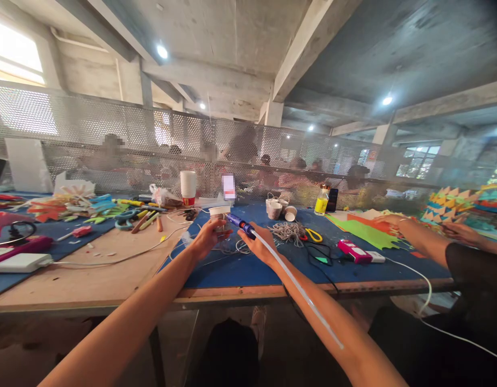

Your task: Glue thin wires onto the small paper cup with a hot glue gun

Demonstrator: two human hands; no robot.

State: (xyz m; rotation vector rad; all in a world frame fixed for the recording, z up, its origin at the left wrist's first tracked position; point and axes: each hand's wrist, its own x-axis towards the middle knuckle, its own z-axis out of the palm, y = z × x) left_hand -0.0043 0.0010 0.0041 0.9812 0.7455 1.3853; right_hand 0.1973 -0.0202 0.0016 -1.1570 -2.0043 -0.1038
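My left hand (208, 236) is closed around a paper cup (219, 215) with a white rim, holding it just above the blue mat (248, 269). My right hand (259, 243) grips a blue glue gun (240, 224), its nozzle pointing at the cup. A long white glue stick (296, 287) runs back from the gun along my right forearm. A tangle of grey string (287, 232) lies just right of my right hand.
Several paper cups (277, 208), a yellow bottle (321, 203), yellow-handled scissors (311, 235) and a pink power strip (355, 251) sit on the mat. Coloured paper scraps and pens (91, 209) lie at left. Another person's arm (425, 239) rests at right. A mesh screen (151, 145) stands behind.
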